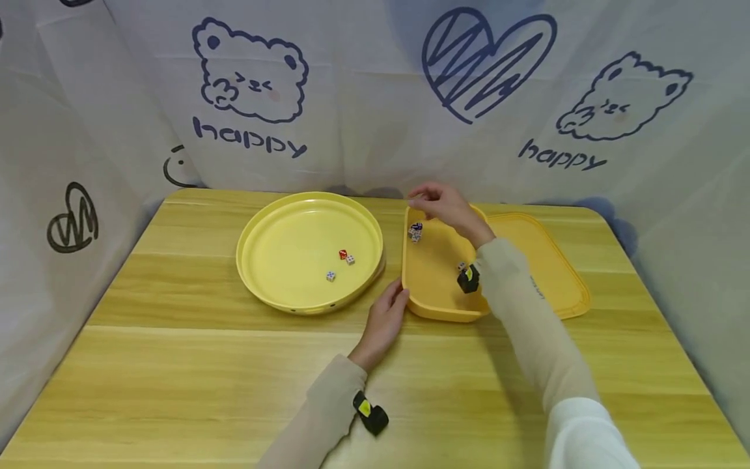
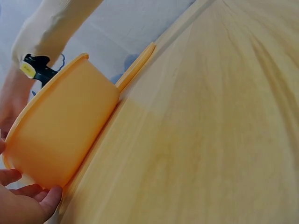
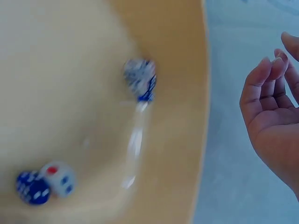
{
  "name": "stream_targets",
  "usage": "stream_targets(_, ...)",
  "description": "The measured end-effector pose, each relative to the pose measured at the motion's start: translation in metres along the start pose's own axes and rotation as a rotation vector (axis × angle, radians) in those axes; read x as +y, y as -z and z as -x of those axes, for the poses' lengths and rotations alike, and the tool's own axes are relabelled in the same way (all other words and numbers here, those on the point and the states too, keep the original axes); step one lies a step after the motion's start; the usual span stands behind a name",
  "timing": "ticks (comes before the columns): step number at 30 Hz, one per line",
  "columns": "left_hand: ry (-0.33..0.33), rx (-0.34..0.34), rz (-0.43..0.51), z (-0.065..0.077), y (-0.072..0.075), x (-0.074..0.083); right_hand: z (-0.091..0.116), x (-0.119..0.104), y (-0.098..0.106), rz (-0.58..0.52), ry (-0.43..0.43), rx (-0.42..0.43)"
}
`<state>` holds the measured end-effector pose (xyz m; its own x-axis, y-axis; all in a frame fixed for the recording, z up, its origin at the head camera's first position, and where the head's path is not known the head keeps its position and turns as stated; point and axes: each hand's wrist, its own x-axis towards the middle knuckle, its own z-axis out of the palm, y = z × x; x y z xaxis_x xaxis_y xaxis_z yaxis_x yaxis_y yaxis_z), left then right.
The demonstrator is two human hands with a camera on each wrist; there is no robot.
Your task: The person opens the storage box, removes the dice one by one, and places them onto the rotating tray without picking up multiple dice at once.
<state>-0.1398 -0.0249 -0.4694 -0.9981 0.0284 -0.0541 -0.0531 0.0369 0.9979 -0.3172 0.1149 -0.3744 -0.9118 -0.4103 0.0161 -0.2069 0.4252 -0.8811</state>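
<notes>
A deep orange plastic box [image 1: 436, 316] stands on the table, its front left corner held between the thumb and fingers of my left hand [image 1: 385, 319]. In the left wrist view, those fingers and thumb press on the box's outer wall [image 2: 70, 121]. Over the box's back left rim hovers my right hand [image 1: 442, 207]. Its fingers [image 3: 261, 74] are loosely bent, and nothing shows in them. Inside the box lies a small cluster of blue and white dice [image 1: 415, 232]. Another die [image 1: 461, 266] sits farther right, partly hidden by the wrist camera.
Left of the box is a round yellow tray [image 1: 281, 254] holding a red die [image 1: 342, 255] and white dice [image 1: 331, 276]. A flat orange lid [image 1: 556, 273] lies on the right, partly behind the sleeve. A printed cloth [image 1: 363, 98] hangs behind the wooden table [image 1: 193, 365].
</notes>
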Motion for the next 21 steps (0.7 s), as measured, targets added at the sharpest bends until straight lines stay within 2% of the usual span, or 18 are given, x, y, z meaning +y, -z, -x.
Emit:
stream_targets(5, 0.009, 0.007, -0.013, 0.0, 0.0, 0.0, -0.003, 0.022, 0.009, -0.056, -0.062, 0.041)
stream_targets(10, -0.006, 0.028, -0.015, 0.0, 0.001, 0.0, -0.01, 0.035, 0.006, -0.05, -0.127, 0.001)
stream_targets(14, -0.023, 0.025, -0.008, -0.001, 0.0, -0.001, -0.012, 0.042, 0.004, 0.007, -0.144, -0.006)
stream_targets(18, -0.012, 0.019, -0.01, -0.001, -0.001, -0.001, -0.012, 0.052, 0.003, 0.103, -0.167, 0.004)
stream_targets(21, -0.011, 0.012, -0.013, -0.001, -0.002, -0.001, -0.011, 0.06, 0.0, 0.113, -0.201, 0.007)
